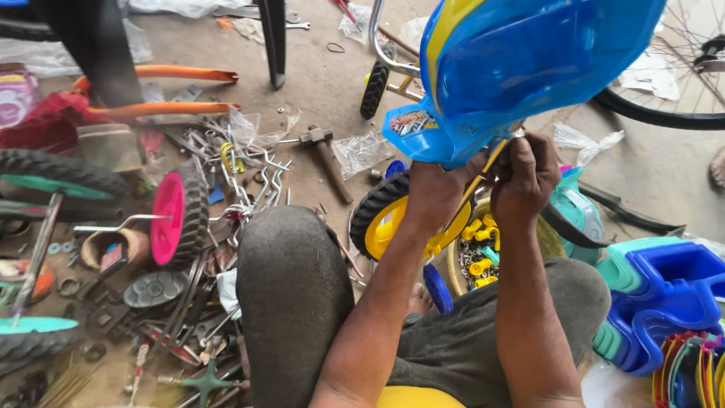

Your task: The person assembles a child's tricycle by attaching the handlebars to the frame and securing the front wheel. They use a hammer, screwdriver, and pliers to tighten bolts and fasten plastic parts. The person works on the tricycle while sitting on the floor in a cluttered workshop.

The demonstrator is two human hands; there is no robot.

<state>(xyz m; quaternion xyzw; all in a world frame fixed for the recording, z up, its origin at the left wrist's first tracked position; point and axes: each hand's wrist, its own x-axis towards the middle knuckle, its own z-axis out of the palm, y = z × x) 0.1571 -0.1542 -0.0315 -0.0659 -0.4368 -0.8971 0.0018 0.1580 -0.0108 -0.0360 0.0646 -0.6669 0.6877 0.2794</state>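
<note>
A blue and yellow plastic seat (513, 68) of a child's tricycle is tipped up in front of me. Both hands work right under its lower edge. My left hand (436, 190) is closed around the yellow frame rod (483, 170) beneath the seat. My right hand (529, 172) grips the same spot from the other side, fingers curled; what it pinches is hidden. A small wheel with a yellow hub and black tyre (389, 219) sits just below my left hand. My knees frame the scene.
A bowl of yellow and teal small parts (477, 261) lies between my legs. A hammer (326, 155), bent metal rods (260, 177), a pink wheel (177, 219) and scattered hardware cover the floor at left. Stacked blue and teal plastic seats (664, 295) stand at right.
</note>
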